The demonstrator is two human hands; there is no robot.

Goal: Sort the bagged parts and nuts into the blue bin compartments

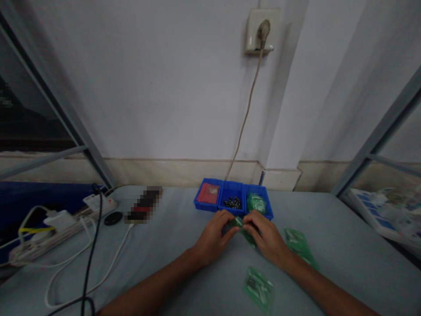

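Observation:
Between my two hands is a small green plastic bag (pixel 248 238), pinched at its upper end just in front of the blue bins. My left hand (pixel 215 237) grips it from the left, thumb and fingers closed. From the other side my right hand (pixel 265 237) holds the same bag, with its fingertips close to those of the left. Another green bag with small parts inside (pixel 258 287) lies on the table below my right wrist. More green bags (pixel 300 245) rest to the right of my right forearm.
Three joined blue bins hold a red packet (pixel 209 193), small dark shiny balls (pixel 233 202) and green bags (pixel 256 202). At left lie a blurred phone-like object (pixel 144 205), a round black disc (pixel 113 218), cables and a power strip (pixel 42 245). A white-and-blue tray (pixel 371 215) is at right.

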